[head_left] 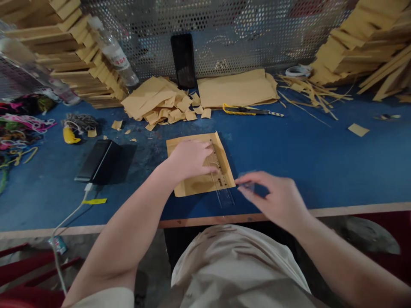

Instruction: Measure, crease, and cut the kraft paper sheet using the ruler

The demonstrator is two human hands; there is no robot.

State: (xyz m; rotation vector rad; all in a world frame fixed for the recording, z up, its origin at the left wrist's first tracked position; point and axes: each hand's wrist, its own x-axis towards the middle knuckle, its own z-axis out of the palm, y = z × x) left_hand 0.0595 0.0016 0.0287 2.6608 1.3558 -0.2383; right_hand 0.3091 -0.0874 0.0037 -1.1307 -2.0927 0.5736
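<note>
My left hand lies with its fingers spread over a clear ruler, pressing it onto a brown paper piece. The ruler runs along the paper's right part, and its near end sticks out past the paper's lower edge. A narrow strip along the paper's right side looks creased. Beside the lower right corner, my right hand is closed in a pinch, its fingertips at or very near that corner. Between its fingers shows a clear plastic piece, blurred, its exact kind not discernible.
Behind the paper lie paper scraps, a stack of brown sheets and a yellow utility knife. A phone leans on the perforated metal panel. Left are a black box with a white cable and a bottle. Tall paper piles flank both sides.
</note>
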